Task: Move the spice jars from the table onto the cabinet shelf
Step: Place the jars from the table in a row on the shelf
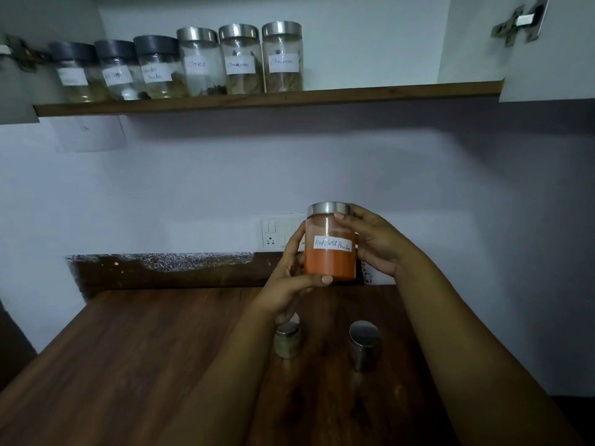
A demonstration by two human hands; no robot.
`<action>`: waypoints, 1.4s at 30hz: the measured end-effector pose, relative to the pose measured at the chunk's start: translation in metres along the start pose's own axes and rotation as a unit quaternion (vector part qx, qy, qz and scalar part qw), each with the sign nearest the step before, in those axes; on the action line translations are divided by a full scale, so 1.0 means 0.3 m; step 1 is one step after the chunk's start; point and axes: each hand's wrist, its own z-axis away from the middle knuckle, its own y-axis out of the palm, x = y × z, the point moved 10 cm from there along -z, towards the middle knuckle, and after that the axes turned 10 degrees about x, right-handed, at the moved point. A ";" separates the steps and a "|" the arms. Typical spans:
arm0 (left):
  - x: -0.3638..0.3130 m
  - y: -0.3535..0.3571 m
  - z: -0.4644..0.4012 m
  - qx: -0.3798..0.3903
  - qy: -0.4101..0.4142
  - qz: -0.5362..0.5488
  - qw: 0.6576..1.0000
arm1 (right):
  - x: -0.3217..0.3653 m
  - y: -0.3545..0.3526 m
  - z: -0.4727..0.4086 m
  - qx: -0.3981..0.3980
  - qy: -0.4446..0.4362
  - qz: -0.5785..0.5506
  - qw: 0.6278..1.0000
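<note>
Chilli jar [330,249] gripped between left hand [286,284] and right hand [376,243].
Below the fingers, two jars [287,339] on the table [128,349]; six blurred jars on the shelf [386,91].

Jar [330,249] between the hands: clear glass, brushed metal lid, white paper label. Surface [145,349] below the hands: dark wood grain, smooth, faint sheen. Two small jars [287,341] [364,346] beneath the hands: metal lids, dull shine. Shelf [386,91] above the hands: matt brown wood edge; its jars [282,57] are glass, paper-labelled, lids metal or matt grey.
</note>
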 end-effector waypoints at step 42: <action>-0.918 -0.230 -0.493 -0.328 0.402 -0.620 0.588 | 0.868 -0.201 -0.555 -0.091 -0.026 0.418 0.903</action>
